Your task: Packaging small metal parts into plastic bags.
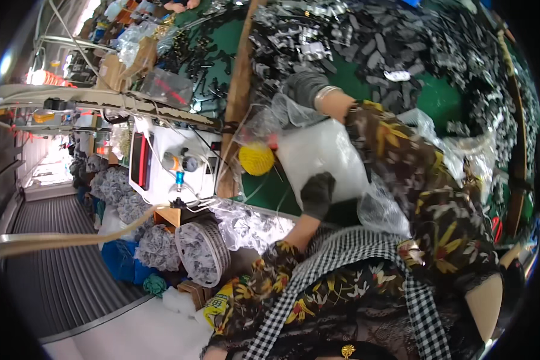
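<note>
My left hand (pixel 317 195), in a dark glove, grips the near side of a white, translucent plastic packet (pixel 324 157), its fingers over the surface. The packet lies tilted over the near edge of the green worktop. My right arm reaches across to the far side of the packet. There my right hand (pixel 306 89), in a grey glove with a bracelet at the wrist, is beside a crumpled clear plastic bag (pixel 294 112). Its fingers are blurred and partly hidden. Left of the packet sits a round yellow mesh object (pixel 256 159). Another clear bag (pixel 381 207) hangs by my right forearm.
Many black and grey small parts (pixel 390 57) cover the green worktop (pixel 441 99). A wooden rail (pixel 240 78) borders it on the left. Beyond stands a white machine (pixel 168 168) with cables. Round baskets (pixel 204 252) of grey pieces stand lower left. Red-handled scissors (pixel 497 228) are at the right.
</note>
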`<state>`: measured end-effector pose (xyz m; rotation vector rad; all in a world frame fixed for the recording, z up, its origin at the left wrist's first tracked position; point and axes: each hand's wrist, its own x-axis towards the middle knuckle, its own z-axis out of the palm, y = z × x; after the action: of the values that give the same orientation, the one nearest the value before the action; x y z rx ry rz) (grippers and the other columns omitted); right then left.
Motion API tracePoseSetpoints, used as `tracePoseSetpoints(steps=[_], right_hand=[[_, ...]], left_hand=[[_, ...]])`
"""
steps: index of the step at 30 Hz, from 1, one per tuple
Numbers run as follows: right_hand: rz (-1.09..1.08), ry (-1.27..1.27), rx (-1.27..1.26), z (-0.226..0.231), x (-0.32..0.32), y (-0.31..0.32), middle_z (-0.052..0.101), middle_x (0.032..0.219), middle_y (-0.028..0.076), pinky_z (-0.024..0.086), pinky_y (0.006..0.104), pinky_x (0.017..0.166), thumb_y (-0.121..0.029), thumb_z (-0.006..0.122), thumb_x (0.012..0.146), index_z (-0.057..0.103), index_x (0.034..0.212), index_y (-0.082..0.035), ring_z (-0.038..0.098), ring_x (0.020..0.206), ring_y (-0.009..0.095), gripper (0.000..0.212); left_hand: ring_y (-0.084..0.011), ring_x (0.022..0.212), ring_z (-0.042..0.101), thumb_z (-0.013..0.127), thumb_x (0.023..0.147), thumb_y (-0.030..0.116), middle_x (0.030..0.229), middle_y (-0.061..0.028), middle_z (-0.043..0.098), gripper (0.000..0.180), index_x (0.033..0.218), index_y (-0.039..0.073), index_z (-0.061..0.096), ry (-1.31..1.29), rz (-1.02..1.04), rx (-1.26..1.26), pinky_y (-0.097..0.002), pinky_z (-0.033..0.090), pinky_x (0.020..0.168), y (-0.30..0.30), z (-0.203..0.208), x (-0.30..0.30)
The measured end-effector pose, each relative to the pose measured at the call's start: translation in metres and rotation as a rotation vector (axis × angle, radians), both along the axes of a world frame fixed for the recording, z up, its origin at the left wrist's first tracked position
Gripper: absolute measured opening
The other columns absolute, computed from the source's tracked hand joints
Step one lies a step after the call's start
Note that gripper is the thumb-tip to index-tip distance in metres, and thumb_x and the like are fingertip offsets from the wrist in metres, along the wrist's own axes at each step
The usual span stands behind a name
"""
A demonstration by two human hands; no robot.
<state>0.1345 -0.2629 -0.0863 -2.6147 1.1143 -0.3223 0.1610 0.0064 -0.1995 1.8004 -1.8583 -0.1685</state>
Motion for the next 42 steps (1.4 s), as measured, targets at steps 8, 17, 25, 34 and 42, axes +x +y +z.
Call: tracePoseSetpoints(steps=[8,17,25,34,42], right_hand=[[-0.154,0.373,0.107,-0.095,0.106,-0.035,0.068,0.101,0.014,0.051,0.0461,0.076,-0.041,0.055,0.087,0.068,0.1,-0.021,0.064,0.097,0.03,0.028],[-0.545,-0.429,0.201,-0.02,-0.023,-0.039,0.066,0.088,0.018,0.05,0.0404,0.074,-0.052,0.053,0.088,0.067,0.099,-0.01,0.065,0.081,0.034,0.046],[-0.196,-1.127,0.773,0.139,-0.16,0.111,0.068,0.085,0.003,0.049,0.025,0.06,-0.04,0.057,0.091,0.068,0.104,-0.006,0.063,0.072,0.009,0.037],[-0.482,-1.156,1.45,0.048,-0.186,0.257,0.067,0.085,0.004,0.045,0.021,0.056,-0.034,0.064,0.088,0.066,0.101,-0.004,0.061,0.07,0.011,0.033],[-0.483,-1.521,1.662,0.021,-0.198,0.243,0.065,0.092,0.008,0.053,0.0272,0.069,-0.029,0.06,0.091,0.057,0.109,0.001,0.064,0.077,0.017,0.035]], left_hand=[[-0.0288,0.086,0.06,0.069,0.08,0.026,0.094,-0.0122,0.062,0.033,0.103,0.006,0.057,0.177,-0.201,0.12,-0.0373,0.051,0.073,0.003,0.005,0.013],[-0.0315,0.09,0.06,0.053,0.09,0.012,0.102,-0.0174,0.062,0.02,0.107,0.003,0.059,0.409,-0.133,0.218,-0.0371,0.049,0.079,0.004,-0.009,0.035],[-0.0371,0.086,0.059,0.052,0.088,0.008,0.096,-0.0206,0.061,0.023,0.109,0.002,0.059,0.159,0.017,0.087,-0.0426,0.047,0.076,-0.032,0.114,0.035],[-0.0296,0.08,0.059,0.059,0.083,0.004,0.094,-0.0175,0.06,0.034,0.117,0.003,0.054,0.26,-0.058,0.115,-0.0364,0.048,0.074,-0.034,0.173,0.0],[-0.0292,0.087,0.062,0.059,0.085,0.004,0.099,-0.015,0.063,0.022,0.107,0.003,0.062,0.415,-0.118,-0.053,-0.034,0.05,0.077,-0.006,0.15,-0.013]])
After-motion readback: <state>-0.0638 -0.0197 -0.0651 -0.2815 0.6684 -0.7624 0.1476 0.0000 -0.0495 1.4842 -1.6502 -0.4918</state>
